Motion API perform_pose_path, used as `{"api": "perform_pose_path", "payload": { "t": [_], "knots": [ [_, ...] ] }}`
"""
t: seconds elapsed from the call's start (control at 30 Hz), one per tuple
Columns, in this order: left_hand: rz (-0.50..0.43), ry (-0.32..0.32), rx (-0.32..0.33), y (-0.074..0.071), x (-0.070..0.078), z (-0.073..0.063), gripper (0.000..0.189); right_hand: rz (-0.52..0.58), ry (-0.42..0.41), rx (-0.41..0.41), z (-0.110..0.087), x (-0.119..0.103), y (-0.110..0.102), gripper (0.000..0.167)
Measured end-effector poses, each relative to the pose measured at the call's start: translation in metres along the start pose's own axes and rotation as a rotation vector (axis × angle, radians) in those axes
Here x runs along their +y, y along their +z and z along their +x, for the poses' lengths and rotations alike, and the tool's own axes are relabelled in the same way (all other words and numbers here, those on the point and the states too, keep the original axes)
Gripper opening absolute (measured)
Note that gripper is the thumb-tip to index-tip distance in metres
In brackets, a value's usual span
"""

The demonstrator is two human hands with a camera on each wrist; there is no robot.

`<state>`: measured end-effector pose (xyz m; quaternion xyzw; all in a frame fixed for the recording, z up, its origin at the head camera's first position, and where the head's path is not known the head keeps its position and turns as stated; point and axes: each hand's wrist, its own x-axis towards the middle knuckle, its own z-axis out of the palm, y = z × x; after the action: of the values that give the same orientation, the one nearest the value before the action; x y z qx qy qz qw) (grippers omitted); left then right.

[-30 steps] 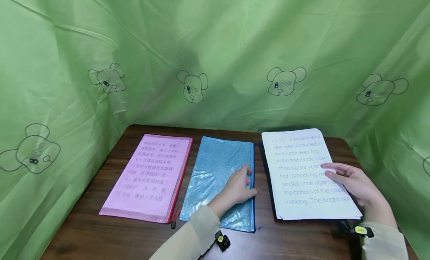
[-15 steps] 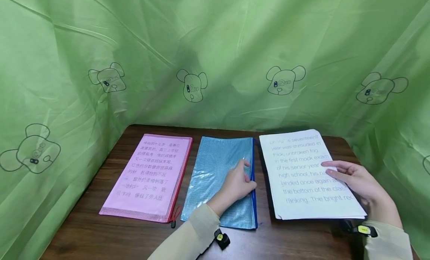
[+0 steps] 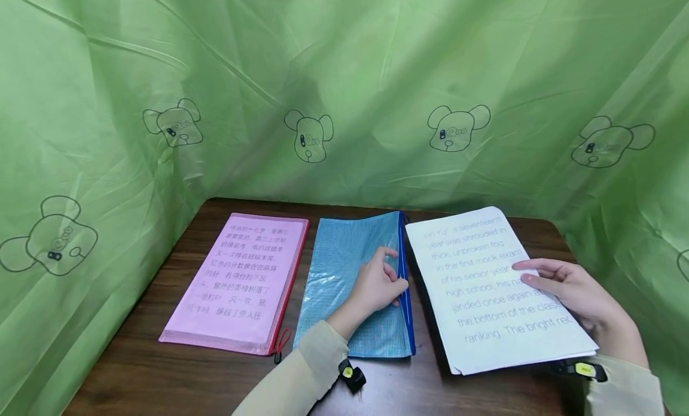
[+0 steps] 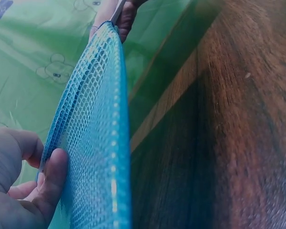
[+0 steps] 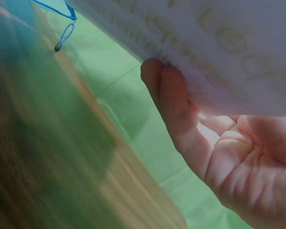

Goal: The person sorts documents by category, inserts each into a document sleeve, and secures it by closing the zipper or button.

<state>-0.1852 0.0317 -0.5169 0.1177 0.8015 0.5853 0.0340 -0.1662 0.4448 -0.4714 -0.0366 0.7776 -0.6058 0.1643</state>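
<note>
A blue mesh zipper pouch [image 3: 336, 254] lies in the middle of the table with its dark blue zipper edge [image 3: 411, 338] on the right, raised. My left hand [image 3: 377, 287] pinches the upper layer at that edge; in the left wrist view the thumb and fingers [image 4: 57, 167] grip the mesh. My right hand [image 3: 584, 302] holds a stack of white printed paper [image 3: 468, 272] by its right side, thumb on top. From the right wrist, fingers [image 5: 174, 95] show bent under the sheets. The paper's far left corner is right beside the pouch's zipper edge, tilted a little.
At left lies a pink pouch [image 3: 231, 284] with a red zipper edge, a red cord loop [image 3: 281, 341] and printed paper inside. Green cloth [image 3: 366, 75] with bear drawings encloses the back and sides of the brown wooden table [image 3: 134, 368].
The paper stack has shifted left toward the blue pouch and turned slightly, its near edge coming closer. My left hand has raised the pouch's zipper edge, and the edge now gapes.
</note>
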Motion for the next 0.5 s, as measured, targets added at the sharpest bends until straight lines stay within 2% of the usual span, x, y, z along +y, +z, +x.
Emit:
{"api": "perform_pose_path", "payload": {
  "t": [0.33,0.5],
  "knots": [
    [0.044,-0.022,-0.001,0.003,0.005,-0.002,0.061,-0.033,-0.037,-0.069,0.007,0.000,0.011,0.035],
    [0.060,-0.023,-0.012,0.004,0.006,-0.004,0.060,-0.052,-0.061,-0.051,0.015,-0.001,0.022,0.034]
  ]
}}
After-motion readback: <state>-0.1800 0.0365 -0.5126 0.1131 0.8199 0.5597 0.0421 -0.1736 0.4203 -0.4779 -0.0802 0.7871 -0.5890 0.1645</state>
